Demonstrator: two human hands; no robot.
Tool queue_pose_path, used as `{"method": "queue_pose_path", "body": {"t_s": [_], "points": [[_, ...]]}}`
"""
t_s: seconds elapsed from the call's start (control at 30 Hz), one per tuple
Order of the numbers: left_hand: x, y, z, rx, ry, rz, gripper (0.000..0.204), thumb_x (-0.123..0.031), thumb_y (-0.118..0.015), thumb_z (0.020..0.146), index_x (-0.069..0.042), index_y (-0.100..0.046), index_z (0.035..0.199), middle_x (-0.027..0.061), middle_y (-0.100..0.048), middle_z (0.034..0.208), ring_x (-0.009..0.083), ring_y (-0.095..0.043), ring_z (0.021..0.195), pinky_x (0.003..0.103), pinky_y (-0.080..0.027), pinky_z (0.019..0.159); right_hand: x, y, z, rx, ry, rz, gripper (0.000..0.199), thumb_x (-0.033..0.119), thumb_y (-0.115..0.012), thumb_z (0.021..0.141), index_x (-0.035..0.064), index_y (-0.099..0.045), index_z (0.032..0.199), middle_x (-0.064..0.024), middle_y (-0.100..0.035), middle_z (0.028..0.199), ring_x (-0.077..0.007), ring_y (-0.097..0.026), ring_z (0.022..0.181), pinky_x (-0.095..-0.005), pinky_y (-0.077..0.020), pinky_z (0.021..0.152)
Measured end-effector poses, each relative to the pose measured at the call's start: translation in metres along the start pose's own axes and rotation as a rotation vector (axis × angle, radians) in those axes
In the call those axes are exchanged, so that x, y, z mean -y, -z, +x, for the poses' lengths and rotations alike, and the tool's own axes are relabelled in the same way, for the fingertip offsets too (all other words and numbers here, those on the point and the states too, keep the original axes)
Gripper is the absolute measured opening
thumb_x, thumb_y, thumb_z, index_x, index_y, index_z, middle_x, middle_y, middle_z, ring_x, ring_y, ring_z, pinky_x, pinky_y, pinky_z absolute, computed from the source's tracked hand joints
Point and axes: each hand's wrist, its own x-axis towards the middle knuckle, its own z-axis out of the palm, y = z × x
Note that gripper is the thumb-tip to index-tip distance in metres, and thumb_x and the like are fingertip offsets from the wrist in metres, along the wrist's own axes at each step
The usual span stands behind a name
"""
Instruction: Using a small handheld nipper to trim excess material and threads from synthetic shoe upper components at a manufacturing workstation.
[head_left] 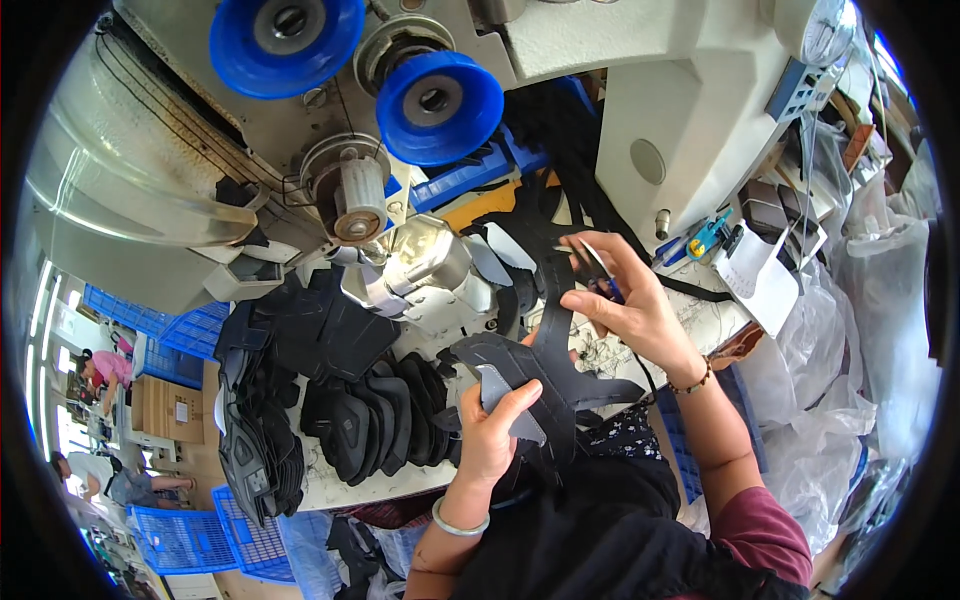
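Observation:
My left hand [487, 432] is closed on a black, branching shoe upper piece [553, 345], its thumb on top beside a grey patch [497, 395]. The upper's long strip runs away from me toward the sewing machine. In my right hand [637, 305], at the far part of that strip, is a pair of thread snips [604, 280] with metal blades and a dark blue handle. My right thumb and fingers are bent around the snips, close against the black strip. The sewing machine's shiny metal work area [425, 255] stands just beyond my left hand.
Stacked black shoe pieces [365, 425] lie left on the white table [335, 488], with thread scraps about. Blue machine wheels [438, 108] hang overhead. Teal-handled snips [707, 236] lie by the machine's right column. Clear plastic bags [810, 430] fill the right side; blue crates [180, 540] and people stand left.

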Motion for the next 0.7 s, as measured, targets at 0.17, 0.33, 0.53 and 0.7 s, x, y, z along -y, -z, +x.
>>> {"method": "queue_pose_path", "body": {"t_s": [0.17, 0.33, 0.53, 0.7], "points": [[-0.008, 0.002, -0.001, -0.094, -0.141, 0.055, 0.053, -0.003, -0.053, 0.077, 0.01, -0.036, 0.126, 0.0195, -0.055, 0.11, 0.0247, -0.057, 0.1, 0.035, -0.044, 0.089, 0.006, -0.004, 0.002, 0.052, -0.069, 0.072, 0.035, 0.006, -0.066, 0.08, 0.0061, -0.052, 0.112, 0.0062, -0.042, 0.066, 0.0, -0.036, 0.051, -0.0174, -0.0286, 0.044], [-0.032, -0.004, -0.013, -0.589, -1.005, 0.89, 0.051, -0.008, -0.064, 0.077, 0.004, -0.04, 0.121, 0.0167, -0.051, 0.112, 0.0257, -0.051, 0.104, 0.039, -0.04, 0.092, 0.022, -0.034, -0.008, 0.005, -0.189, -0.097, 0.026, 0.007, -0.063, 0.08, 0.0052, -0.057, 0.105, 0.0081, -0.041, 0.061, 0.0002, -0.033, 0.049, -0.0179, -0.0243, 0.043], [-0.03, -0.035, -0.023, -0.224, -1.045, 1.188, 0.025, -0.008, -0.058, 0.077, 0.007, -0.05, 0.096, 0.0158, -0.049, 0.087, 0.0353, -0.05, 0.093, 0.051, -0.027, 0.104, 0.002, -0.02, -0.044, -0.234, -0.026, 0.092, 0.032, 0.003, -0.056, 0.082, -0.0025, -0.05, 0.113, 0.0059, -0.046, 0.068, 0.0013, -0.026, 0.042, -0.0147, -0.0161, 0.037], [-0.019, -0.034, -0.011, -0.25, -1.087, 1.151, 0.01, -0.005, -0.05, 0.081, 0.004, -0.046, 0.084, 0.0109, -0.044, 0.073, 0.0268, -0.046, 0.074, 0.037, -0.036, 0.087, -0.011, -0.022, -0.032, -0.22, 0.139, -0.004, 0.024, 0.011, -0.052, 0.089, -0.0004, -0.056, 0.11, 0.0091, -0.03, 0.049, 0.0013, -0.018, 0.04, -0.0182, -0.0108, 0.038]]}}
